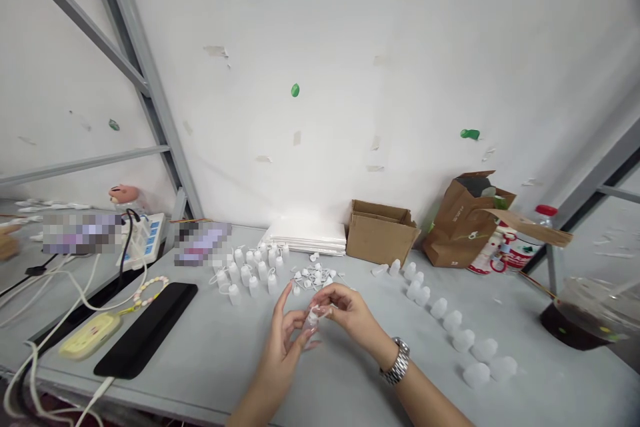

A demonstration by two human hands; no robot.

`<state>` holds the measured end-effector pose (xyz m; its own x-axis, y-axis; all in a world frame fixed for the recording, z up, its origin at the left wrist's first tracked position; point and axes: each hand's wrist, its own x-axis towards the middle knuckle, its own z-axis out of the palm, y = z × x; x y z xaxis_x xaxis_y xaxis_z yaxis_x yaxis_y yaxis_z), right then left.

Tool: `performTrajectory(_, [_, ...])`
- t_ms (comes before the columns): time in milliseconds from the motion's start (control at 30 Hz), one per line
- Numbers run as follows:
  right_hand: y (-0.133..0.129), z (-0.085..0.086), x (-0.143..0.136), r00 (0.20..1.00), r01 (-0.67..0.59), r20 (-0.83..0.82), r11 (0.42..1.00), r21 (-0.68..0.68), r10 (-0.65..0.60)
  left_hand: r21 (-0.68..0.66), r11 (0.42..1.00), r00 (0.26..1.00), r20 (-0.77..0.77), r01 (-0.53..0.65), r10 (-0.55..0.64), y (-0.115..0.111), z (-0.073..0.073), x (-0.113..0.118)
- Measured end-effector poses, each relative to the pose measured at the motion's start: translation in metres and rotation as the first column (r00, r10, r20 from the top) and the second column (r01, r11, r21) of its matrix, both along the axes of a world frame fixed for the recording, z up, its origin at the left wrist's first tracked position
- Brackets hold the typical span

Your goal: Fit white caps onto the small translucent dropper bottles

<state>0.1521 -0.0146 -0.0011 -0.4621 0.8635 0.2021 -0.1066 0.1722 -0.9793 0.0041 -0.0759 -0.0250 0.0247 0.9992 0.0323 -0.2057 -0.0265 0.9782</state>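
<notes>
My left hand is wrapped round a small translucent bottle, held upright above the grey table. Fingertips of my right hand pinch a small white cap with a strap at the bottle's top. Just beyond my hands lies a loose pile of white caps with straps. Several capped bottles stand grouped to the left of that pile. On the right, several translucent bottles without caps form a curved line running toward the table's front.
A cardboard box, white sheets and a brown paper bag are along the wall. A cup of dark drink stands far right. At left are a black power bank, a yellow case, cables and a power strip.
</notes>
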Motion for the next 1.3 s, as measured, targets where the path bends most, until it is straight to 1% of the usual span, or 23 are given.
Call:
performTrajectory(67, [0.001,0.003,0.002,0.999,-0.053,-0.006,0.999,-0.003,0.053,0.02,1.0,1.0,-0.019,-0.007,0.008,0.003,0.0,-0.002])
performTrajectory(133, [0.001,0.006,0.004,0.995,-0.089,0.038,0.996,0.03,0.088,0.036,0.999,0.998,-0.046,-0.035,0.037,0.006,-0.002,-0.005])
performTrajectory(233, [0.001,0.011,0.007,0.993,-0.09,0.091,0.992,0.092,0.082,0.017,0.999,0.998,-0.056,-0.042,0.042,0.007,-0.003,-0.008])
performTrajectory(300, [0.001,0.011,0.007,0.993,-0.079,0.098,0.992,0.096,0.07,-0.013,1.0,0.999,-0.034,-0.024,0.024,0.007,-0.003,-0.009])
performTrajectory(367, [0.001,0.007,0.004,0.995,-0.05,0.092,0.994,0.1,0.041,-0.021,0.999,0.999,-0.029,-0.032,0.032,0.007,-0.002,-0.008])
performTrajectory(433, [0.001,0.0,-0.001,0.996,0.009,0.087,0.992,0.124,-0.02,0.006,0.996,0.995,-0.061,-0.084,0.084,0.007,-0.002,-0.008])
performTrajectory(500, [0.0,-0.008,-0.006,0.988,0.094,0.106,0.984,0.149,-0.11,0.036,0.989,0.984,-0.103,-0.145,0.148,0.007,-0.003,-0.007])
performTrajectory(533, [0.0,-0.012,-0.008,0.981,0.129,0.126,0.981,0.145,-0.147,0.038,0.985,0.977,-0.124,-0.17,0.173,0.007,-0.004,-0.007])
performTrajectory(600, [-0.001,-0.016,-0.011,0.972,0.153,0.165,0.982,0.107,-0.169,0.022,0.981,0.969,-0.157,-0.191,0.193,0.008,-0.005,-0.007])
performTrajectory(667, [-0.002,-0.014,-0.011,0.979,0.111,0.166,0.992,0.056,-0.119,0.0,0.983,0.968,-0.171,-0.185,0.182,0.008,-0.004,-0.008])
performTrajectory(800, [-0.001,-0.002,-0.002,0.991,-0.076,0.113,0.997,-0.007,0.076,-0.059,0.989,0.988,-0.089,-0.134,0.128,0.009,0.0,-0.009])
performTrajectory(900, [0.001,0.003,0.005,0.981,-0.14,0.13,0.99,-0.023,0.142,-0.082,0.994,0.996,-0.04,-0.078,0.075,0.009,0.002,-0.011])
performTrajectory(967, [0.002,0.004,0.008,0.974,-0.139,0.181,0.99,-0.009,0.138,-0.077,0.995,0.996,-0.074,-0.06,0.055,0.008,0.003,-0.011])
performTrajectory(1000, [0.001,0.003,0.009,0.968,-0.124,0.221,0.992,0.016,0.117,-0.067,0.995,0.992,-0.113,-0.071,0.063,0.007,0.003,-0.01])
performTrajectory(1100, [-0.001,0.001,0.007,0.929,-0.058,0.371,0.988,0.145,0.0,-0.022,0.991,0.958,-0.26,-0.134,0.124,0.005,0.005,-0.008])
performTrajectory(1167, [-0.002,0.0,0.004,0.899,-0.02,0.432,0.978,0.209,-0.074,-0.008,0.987,0.937,-0.316,-0.16,0.149,0.004,0.007,-0.008])
performTrajectory(1233, [-0.002,0.001,0.003,0.905,-0.008,0.417,0.978,0.207,-0.081,-0.008,0.986,0.934,-0.319,-0.169,0.158,0.003,0.008,-0.009])
performTrajectory(1300, [-0.001,0.002,0.004,0.94,-0.037,0.341,0.983,0.177,-0.026,-0.011,0.983,0.942,-0.29,-0.181,0.17,0.004,0.008,-0.011])
